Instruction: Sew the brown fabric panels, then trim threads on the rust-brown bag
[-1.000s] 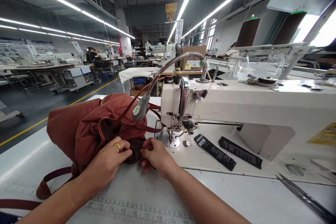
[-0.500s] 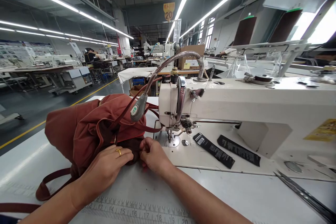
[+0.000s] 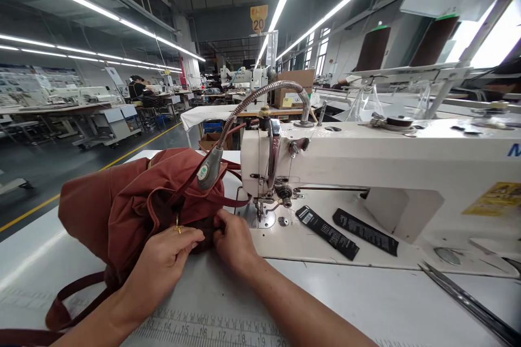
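A rust-red fabric bag (image 3: 134, 200) with straps and a brass zipper lies on the table, left of the sewing machine (image 3: 366, 157). My left hand (image 3: 169, 252), a ring on one finger, is closed on the dark cloth at the bag's opening. Close beside it my right hand (image 3: 234, 238) pinches the same dark lining (image 3: 205, 230), just left of the needle plate (image 3: 266, 218). The fingertips of both hands are partly hidden in the folds. No cloth is seen under the presser foot (image 3: 259, 210).
Two black printed labels (image 3: 328, 232) lie on the machine bed. Tweezers or thread snips (image 3: 464, 298) rest at the right. A gooseneck lamp (image 3: 209, 169) hangs over the bag. A printed ruler (image 3: 211, 331) runs along the front. Brown thread cones (image 3: 372, 49) stand behind.
The view has shifted slightly to the right. My left hand has turned, its thumb now showing along the top, and both hands remain at the bag's dark lining.
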### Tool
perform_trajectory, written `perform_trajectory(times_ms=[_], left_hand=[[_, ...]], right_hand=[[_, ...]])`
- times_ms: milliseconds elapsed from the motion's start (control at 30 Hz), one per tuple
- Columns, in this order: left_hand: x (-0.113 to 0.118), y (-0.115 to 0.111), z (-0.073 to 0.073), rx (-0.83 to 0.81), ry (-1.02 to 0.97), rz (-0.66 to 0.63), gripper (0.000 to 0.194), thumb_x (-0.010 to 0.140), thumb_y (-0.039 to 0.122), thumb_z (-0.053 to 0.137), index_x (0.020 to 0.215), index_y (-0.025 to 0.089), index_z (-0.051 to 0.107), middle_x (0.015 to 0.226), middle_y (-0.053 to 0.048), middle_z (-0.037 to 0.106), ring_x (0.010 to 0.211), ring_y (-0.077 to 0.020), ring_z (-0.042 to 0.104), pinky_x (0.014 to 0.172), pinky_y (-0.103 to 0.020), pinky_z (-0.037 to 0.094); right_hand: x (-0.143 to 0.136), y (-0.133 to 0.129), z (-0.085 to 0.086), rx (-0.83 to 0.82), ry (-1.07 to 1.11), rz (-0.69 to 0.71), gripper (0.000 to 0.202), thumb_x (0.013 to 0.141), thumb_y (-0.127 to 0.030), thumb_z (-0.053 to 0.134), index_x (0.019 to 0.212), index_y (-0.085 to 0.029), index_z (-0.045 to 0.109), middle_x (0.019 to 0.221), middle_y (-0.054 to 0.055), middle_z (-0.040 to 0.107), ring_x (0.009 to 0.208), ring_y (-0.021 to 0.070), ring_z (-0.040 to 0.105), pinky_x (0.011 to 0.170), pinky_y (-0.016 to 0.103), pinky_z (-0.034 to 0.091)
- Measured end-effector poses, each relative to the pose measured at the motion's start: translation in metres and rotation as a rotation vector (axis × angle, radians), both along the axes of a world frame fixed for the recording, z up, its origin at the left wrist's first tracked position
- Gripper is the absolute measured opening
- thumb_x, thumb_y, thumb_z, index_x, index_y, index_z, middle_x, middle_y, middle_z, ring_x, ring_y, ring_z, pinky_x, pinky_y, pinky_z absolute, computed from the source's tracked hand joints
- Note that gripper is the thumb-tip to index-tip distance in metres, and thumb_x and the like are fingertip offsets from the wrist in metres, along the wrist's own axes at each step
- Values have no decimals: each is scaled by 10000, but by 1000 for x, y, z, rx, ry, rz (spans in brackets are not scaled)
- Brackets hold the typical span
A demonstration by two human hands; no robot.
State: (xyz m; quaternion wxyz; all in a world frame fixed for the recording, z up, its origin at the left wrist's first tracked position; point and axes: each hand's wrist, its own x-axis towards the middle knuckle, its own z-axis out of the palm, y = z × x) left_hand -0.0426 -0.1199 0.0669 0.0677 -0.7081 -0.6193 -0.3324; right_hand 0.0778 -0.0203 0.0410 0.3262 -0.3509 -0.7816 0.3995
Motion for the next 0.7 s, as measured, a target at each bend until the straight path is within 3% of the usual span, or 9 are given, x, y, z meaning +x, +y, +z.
perform_trajectory(times_ms=[100,233,400,467,700], left_hand=[[-1,5,3,-75,-32,70,159,787,168,482,850,226,616,826,13,661,746,-139,613,678,-239,495],[-1,5,10,-128,-31,65,101,789,180,469,789,199,568,811,-5,591,732,-134,561,647,-229,463],[0,0,10,-82,38,-27,136,818,142,425,800,191,551,792,-7,548,726,-113,538,669,-211,431],[-1,-1,9,-25,94,-56,156,828,134,411,841,190,556,802,-15,540,716,-110,536,659,-208,427],[-8,-3,4,-30,186,-95,216,829,99,361,851,172,563,791,-33,534,693,-111,528,626,-204,427]], right_hand=[[2,4,-3,-26,-8,-36,226,567,29,425,632,-187,421,584,-26,458,557,126,385,533,247,260],[8,1,-2,-142,-18,-69,209,604,15,442,641,-189,411,651,13,507,598,144,445,554,256,312],[8,-5,5,-540,-48,135,148,631,-52,426,661,-193,390,500,-25,515,313,111,414,342,226,324],[7,-6,7,-659,0,197,149,644,-50,393,710,-184,397,535,-37,529,276,87,384,292,209,326],[6,-8,11,-769,183,316,162,685,-46,436,810,-147,455,660,-38,490,395,65,484,310,155,370]])
